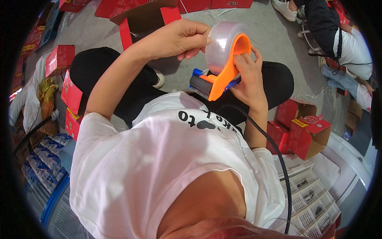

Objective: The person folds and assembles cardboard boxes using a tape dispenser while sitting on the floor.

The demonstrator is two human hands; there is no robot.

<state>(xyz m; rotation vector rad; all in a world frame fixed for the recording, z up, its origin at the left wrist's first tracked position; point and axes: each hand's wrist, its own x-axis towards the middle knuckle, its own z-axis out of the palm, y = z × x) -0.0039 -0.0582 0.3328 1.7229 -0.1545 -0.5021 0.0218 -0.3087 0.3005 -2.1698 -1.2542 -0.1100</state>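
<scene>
Holding the tape dispenser, the right grip has curled fingers.

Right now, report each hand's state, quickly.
Left hand: partly closed, at the edge of the clear tape roll; whether it pinches tape cannot be told.
Right hand: closed, holding the orange tape dispenser.

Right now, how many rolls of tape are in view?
1: the clear tape roll on the orange dispenser in the right hand, beside the left hand. Others may be hidden among the red boxes.
</scene>
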